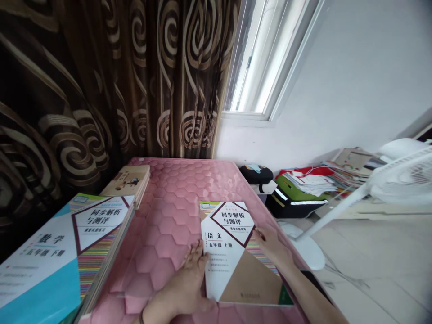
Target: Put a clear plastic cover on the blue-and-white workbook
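Observation:
A workbook (pixel 232 252) with a white, tan and striped cover and a dark red diamond title lies flat on the pink quilted surface (pixel 165 225). My left hand (pixel 184 283) rests on the pink surface with its fingers stretched against the book's left edge. My right hand (pixel 272 245) lies on the book's right side, fingers flat on the cover near the right edge. Neither hand grips anything.
A stack of books (pixel 67 252) with a blue and white cover on top sits at the left, and a smaller stack (pixel 130 180) lies behind it. A brown swirl curtain (pixel 84 90) hangs behind. On the floor right are bags (pixel 290 198), papers (pixel 324 180) and a white fan (pixel 398 180).

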{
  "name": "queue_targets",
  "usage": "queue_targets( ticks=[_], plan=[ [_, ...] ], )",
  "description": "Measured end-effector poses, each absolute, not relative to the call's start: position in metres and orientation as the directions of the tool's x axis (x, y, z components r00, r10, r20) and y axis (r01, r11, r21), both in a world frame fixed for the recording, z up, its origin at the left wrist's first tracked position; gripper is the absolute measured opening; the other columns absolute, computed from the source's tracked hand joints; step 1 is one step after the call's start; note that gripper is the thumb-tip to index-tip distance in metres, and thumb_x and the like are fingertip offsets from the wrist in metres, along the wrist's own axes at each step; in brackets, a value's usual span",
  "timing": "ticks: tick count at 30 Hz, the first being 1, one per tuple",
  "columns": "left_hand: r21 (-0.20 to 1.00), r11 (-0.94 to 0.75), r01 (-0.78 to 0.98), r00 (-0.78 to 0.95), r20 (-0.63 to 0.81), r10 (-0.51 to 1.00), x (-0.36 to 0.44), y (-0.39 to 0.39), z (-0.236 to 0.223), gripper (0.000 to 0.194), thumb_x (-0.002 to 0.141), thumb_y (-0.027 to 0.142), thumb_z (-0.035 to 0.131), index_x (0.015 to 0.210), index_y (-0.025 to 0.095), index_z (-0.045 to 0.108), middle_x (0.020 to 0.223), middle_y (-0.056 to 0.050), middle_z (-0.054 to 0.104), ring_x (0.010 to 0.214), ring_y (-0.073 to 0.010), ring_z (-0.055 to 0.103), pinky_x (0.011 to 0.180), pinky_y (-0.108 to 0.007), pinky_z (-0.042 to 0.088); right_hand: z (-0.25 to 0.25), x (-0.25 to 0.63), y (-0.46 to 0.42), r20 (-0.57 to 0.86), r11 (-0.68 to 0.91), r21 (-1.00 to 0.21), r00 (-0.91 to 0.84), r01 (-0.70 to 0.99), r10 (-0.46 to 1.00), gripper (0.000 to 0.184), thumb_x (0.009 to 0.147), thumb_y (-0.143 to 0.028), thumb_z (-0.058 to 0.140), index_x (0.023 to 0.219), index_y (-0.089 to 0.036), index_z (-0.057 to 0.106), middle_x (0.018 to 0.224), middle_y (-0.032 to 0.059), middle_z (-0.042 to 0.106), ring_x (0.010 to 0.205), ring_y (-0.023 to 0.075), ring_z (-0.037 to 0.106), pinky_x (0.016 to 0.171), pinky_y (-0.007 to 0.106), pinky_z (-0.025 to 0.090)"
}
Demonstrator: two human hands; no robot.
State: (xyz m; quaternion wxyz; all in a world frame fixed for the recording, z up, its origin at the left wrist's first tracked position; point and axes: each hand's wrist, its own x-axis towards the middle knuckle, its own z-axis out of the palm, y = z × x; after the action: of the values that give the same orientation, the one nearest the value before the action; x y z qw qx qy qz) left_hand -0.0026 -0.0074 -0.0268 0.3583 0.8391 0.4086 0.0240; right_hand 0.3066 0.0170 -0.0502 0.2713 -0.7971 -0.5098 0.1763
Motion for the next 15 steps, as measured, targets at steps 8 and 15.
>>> queue_targets(
  ticks=[8, 15],
  plan=[
    [0.62, -0.401, 0.674, 0.663, -0.269, 0.699, -0.003, -0.005, -0.024, 0.112, 0.057, 0.04, 0.078, 0.151, 0.012, 0.024, 0.158, -0.016, -0.003, 0.146, -0.0331, -0.004, 0.119, -0.052, 0.01, -0.058, 0.286, 0.017, -0.149, -0.528, -0.484, 0.529, 0.698, 0.836, 0.045, 0.096, -0.038, 0.017, 0.114, -0.015, 0.052, 0.101, 0.0166, 0.069, 0.094, 0.0297, 0.067, 0.069, 0.035, 0.045],
    [0.619, -0.386, 0.684, 0.668, -0.318, 0.673, -0.003, -0.012, -0.015, 0.118, 0.057, 0.046, 0.078, 0.152, 0.01, 0.017, 0.158, -0.017, -0.006, 0.146, -0.0332, -0.005, 0.119, -0.05, 0.011, -0.06, 0.283, 0.018, -0.143, -0.523, -0.458, 0.521, 0.719, 0.842, 0.046, 0.096, -0.038, 0.018, 0.118, -0.012, 0.05, 0.101, 0.0194, 0.069, 0.097, 0.0328, 0.067, 0.072, 0.038, 0.047]
  ],
)
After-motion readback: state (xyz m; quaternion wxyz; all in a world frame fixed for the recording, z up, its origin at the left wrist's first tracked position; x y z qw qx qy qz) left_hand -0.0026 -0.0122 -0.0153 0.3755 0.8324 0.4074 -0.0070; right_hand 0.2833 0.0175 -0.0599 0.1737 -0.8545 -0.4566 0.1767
